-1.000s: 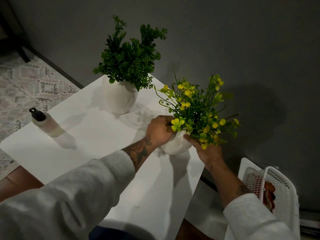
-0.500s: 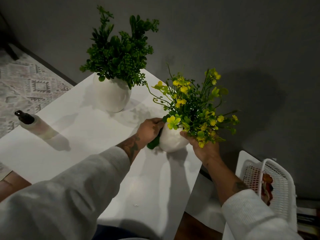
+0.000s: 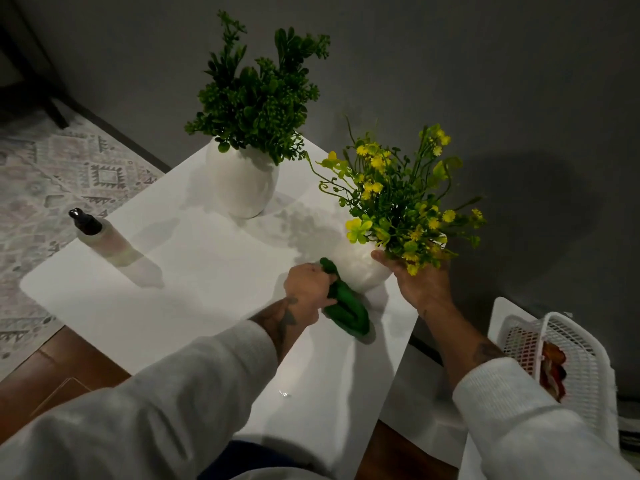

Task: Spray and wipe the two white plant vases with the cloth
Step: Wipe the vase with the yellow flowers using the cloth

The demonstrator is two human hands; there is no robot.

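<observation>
Two white vases stand on a white table [image 3: 180, 306]. The far vase [image 3: 242, 183] carries dark green foliage. The near vase [image 3: 360, 268], with yellow flowers, sits at the table's right edge. My left hand [image 3: 308, 289] grips a bunched green cloth [image 3: 344, 306] against the near vase's lower left side; the cloth trails onto the table. My right hand [image 3: 420, 280] holds the near vase at its right side, fingers under the flowers. A spray bottle [image 3: 104, 239] with a black top stands at the table's left.
A white plastic basket [image 3: 568, 362] with reddish contents sits low on the right, close to my right forearm. A grey wall runs behind the table. A patterned rug [image 3: 52, 181] covers the floor on the left. Wooden floor shows under the table's near edge.
My left hand has slid down and back from the near vase's upper side to its base, and the green cloth has come into view. The view has shifted slightly.
</observation>
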